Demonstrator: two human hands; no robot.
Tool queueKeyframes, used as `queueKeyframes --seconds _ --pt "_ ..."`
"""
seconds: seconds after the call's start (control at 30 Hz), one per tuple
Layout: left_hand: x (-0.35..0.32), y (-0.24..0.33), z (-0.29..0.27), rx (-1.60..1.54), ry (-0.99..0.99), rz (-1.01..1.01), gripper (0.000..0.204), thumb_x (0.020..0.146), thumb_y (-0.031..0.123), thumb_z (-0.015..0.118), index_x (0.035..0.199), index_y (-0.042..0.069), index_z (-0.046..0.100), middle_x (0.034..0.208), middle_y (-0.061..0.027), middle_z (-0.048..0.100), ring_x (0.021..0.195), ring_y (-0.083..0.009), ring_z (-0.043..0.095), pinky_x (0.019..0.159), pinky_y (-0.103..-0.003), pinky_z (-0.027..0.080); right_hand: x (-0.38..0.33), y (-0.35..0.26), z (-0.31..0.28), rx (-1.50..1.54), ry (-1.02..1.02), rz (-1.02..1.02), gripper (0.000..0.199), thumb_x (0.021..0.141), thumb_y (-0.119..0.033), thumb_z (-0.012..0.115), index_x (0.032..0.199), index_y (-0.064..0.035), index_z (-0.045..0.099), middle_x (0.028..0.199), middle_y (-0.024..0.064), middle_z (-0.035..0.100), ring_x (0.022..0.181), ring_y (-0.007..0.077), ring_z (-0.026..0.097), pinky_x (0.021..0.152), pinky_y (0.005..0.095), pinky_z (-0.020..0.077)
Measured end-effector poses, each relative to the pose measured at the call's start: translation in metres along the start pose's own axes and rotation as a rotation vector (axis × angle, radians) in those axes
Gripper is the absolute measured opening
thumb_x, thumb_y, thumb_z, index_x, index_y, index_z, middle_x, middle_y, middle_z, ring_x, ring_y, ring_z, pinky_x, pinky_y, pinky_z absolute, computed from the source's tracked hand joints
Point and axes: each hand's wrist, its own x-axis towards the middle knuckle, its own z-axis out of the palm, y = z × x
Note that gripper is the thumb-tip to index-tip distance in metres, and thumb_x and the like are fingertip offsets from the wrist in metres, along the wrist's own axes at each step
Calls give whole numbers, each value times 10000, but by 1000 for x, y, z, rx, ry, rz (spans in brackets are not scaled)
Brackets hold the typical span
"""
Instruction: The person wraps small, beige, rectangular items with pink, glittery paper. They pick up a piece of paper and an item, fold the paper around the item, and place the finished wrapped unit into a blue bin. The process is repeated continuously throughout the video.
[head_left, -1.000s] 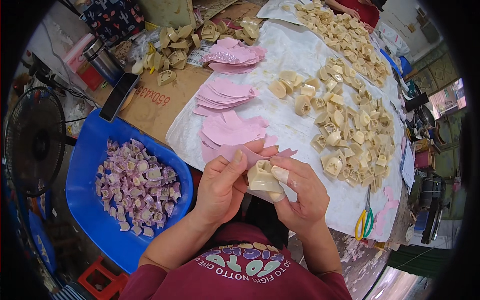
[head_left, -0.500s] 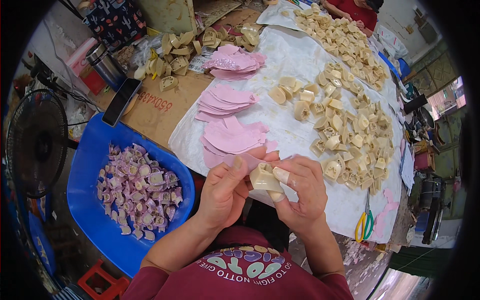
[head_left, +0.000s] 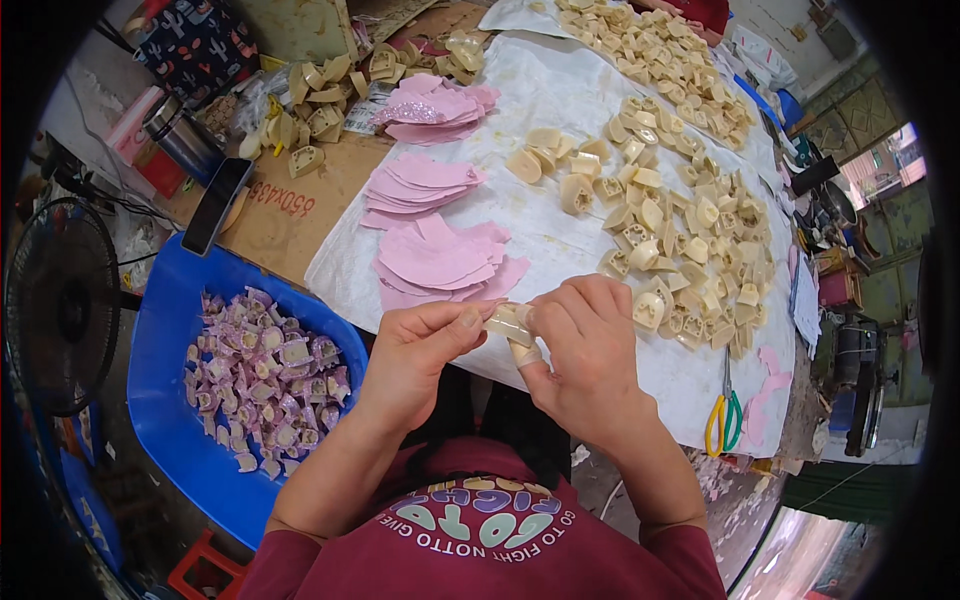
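Note:
Between my two hands, over the table's near edge, is a beige plastic shoe heel (head_left: 510,323). My left hand (head_left: 412,352) is closed on its left end, thumb on top, with a bit of pink sheet showing at the fingertips. My right hand (head_left: 588,345) grips the other end, its fingers curled over and its thumb below; pale covers wrap the thumb and a fingertip. Much of the heel and of the pink piece is hidden by my fingers. Just beyond lie stacked pink cut pieces (head_left: 440,258) in several overlapping piles, one with glitter.
Many beige heels (head_left: 690,240) lie heaped on the white sheet (head_left: 540,90) to the right and far back. A blue tub (head_left: 150,390) at left holds pink-covered heels (head_left: 265,365). Scissors (head_left: 724,415) lie at the right edge. A phone (head_left: 217,205), flask (head_left: 185,138) and fan (head_left: 62,305) stand left.
My right hand has turned over the heel, knuckles now up, and the heel has tipped so its hollow end no longer shows. The view has shifted slightly.

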Motion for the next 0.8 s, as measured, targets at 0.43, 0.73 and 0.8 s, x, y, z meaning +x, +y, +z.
queueKeyframes --seconds 0.43,0.73,0.8 --pt "20 7 -21 167 -170 -224 291 892 123 649 1146 -17 637 953 -94 691 826 -112 640 789 -272 527 -21 22 22 160 -12 37 269 604 -52 679 837 -45 547 809 95 544 825 281 517 767 408 369" --pt "34 18 -18 361 -415 -193 426 837 -10 666 1247 -22 551 884 -78 681 777 -99 626 699 -244 502 -23 19 24 292 -5 -32 257 630 -38 683 854 -33 557 803 85 543 824 280 537 764 400 388" --pt "38 21 -19 509 -472 -188 412 841 0 666 1238 -19 557 855 -69 675 761 -95 620 692 -238 497 -27 17 28 344 -18 -10 243 649 -43 697 860 -35 578 792 80 545 801 266 539 755 390 389"
